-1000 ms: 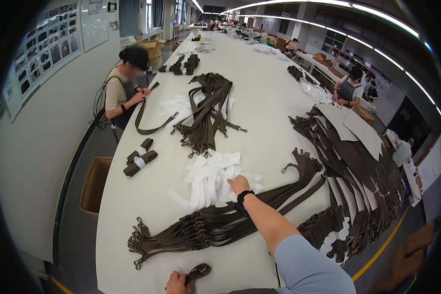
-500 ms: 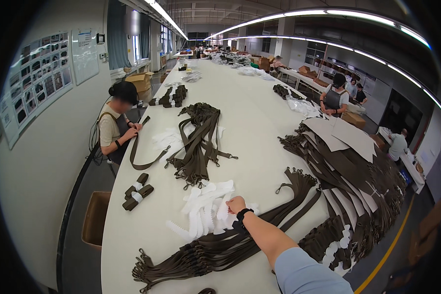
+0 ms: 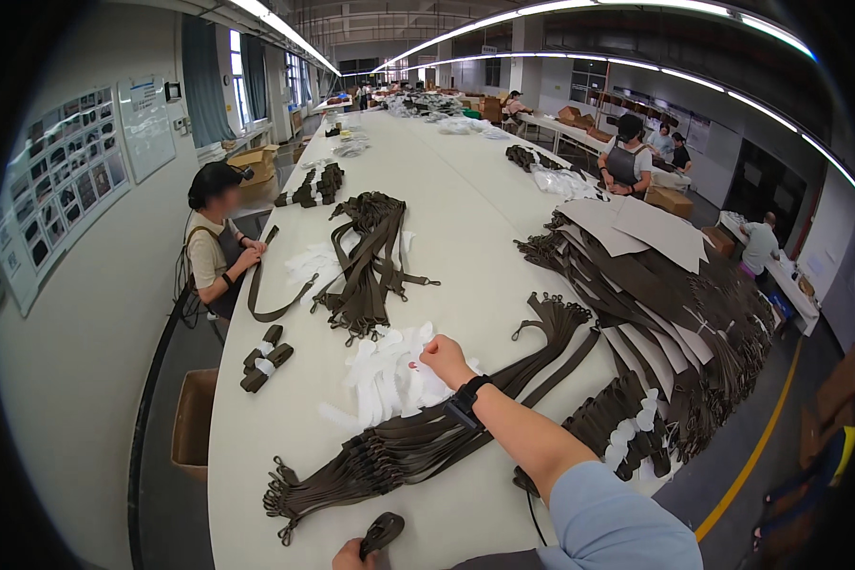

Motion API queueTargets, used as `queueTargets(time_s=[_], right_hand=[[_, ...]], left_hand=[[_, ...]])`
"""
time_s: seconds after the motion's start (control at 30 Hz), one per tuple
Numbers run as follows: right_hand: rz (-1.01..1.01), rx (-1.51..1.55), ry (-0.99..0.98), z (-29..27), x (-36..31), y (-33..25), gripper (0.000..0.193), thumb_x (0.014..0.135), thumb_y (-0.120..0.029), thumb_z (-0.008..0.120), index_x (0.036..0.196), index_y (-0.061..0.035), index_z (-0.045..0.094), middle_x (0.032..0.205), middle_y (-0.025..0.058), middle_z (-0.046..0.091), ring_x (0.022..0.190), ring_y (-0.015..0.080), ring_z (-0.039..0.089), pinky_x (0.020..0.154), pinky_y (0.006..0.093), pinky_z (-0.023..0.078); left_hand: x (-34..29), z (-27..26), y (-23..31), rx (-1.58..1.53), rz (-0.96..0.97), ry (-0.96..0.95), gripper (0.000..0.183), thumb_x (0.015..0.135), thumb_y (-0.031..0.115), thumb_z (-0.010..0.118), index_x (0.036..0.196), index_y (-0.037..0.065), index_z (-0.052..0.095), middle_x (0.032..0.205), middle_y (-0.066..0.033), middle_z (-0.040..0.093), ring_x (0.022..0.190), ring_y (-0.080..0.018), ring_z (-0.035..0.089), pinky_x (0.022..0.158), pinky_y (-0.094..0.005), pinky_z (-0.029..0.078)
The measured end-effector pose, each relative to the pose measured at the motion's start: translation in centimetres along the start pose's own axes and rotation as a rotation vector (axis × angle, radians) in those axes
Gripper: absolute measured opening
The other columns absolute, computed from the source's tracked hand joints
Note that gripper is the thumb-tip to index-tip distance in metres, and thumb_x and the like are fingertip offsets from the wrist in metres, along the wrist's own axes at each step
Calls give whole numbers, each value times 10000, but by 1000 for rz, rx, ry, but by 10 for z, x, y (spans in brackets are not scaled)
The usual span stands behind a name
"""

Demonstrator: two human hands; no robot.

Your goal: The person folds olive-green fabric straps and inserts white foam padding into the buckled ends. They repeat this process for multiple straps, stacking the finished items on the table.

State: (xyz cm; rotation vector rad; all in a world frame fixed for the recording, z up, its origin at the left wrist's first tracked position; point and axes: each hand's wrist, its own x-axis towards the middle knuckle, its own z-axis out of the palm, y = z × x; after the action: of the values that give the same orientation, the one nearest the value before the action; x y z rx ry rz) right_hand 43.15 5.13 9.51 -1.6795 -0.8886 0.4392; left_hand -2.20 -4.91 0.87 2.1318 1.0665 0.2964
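Note:
My right hand (image 3: 444, 360) is closed at the right edge of a pile of white scallop-edged strips (image 3: 382, 378); its fingers pinch one white strip, though their tips are partly hidden. At the bottom edge my left hand (image 3: 351, 557), only partly in view, grips a coiled dark brown strap (image 3: 383, 533). Between the two hands lies a long bundle of dark straps (image 3: 370, 465) with metal hooks at its left end. Two folded straps with white bands (image 3: 267, 361) rest near the table's left edge.
Farther up the pale table (image 3: 465, 209) lies another heap of hooked straps (image 3: 370, 256). A large pile of straps with grey sheets (image 3: 670, 233) covers the right side. A co-worker (image 3: 220, 242) at the left edge handles a strap. A cardboard box (image 3: 193, 418) stands below.
My left hand has come into view at the bottom, holding the coiled strap. My right hand stays by the white strips, slightly lifted. The whole view has shifted a little.

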Motion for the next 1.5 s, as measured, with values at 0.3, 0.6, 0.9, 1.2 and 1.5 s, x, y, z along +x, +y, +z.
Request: queueTargets(time_s=[0.3,0.6,0.9,1.2,1.5], right_hand=[[246,395,-572,15,-144,-61,302,947,-38,595,1242,24,581,898,59,665,682,112,631,623,252,529],[44,460,-1015,8,-246,-74,469,947,30,510,1397,-97,530,821,31,646,622,84,535,562,251,464],[-28,304,-1019,-11,-272,-72,306,958,-102,543,1260,-59,579,819,16,617,677,96,541,630,266,487],[84,312,-722,-17,-304,-105,264,954,-97,585,1181,1,490,882,72,652,673,113,606,616,272,508],[-77,471,-922,-31,-319,-74,205,954,-6,523,1150,7,580,990,83,697,801,148,671,774,270,523]], left_hand=[[9,-68,78,-766,-136,-71,294,906,67,648,1150,-79,570,1018,-124,693,850,-168,682,781,-292,541],[-16,-73,131,-698,-46,-256,386,905,12,631,1254,-68,486,1091,-133,669,938,-179,671,850,-303,531],[-33,-55,141,-777,202,-109,558,871,0,699,1312,-33,360,1239,-156,574,1128,-219,601,942,-329,498],[-38,-63,142,-774,126,-40,445,858,-85,637,1267,-40,465,1109,-125,638,952,-193,656,832,-308,550],[-37,-70,142,-789,-7,-48,410,866,-40,665,1244,-63,508,1086,-122,649,891,-171,671,784,-292,557]])
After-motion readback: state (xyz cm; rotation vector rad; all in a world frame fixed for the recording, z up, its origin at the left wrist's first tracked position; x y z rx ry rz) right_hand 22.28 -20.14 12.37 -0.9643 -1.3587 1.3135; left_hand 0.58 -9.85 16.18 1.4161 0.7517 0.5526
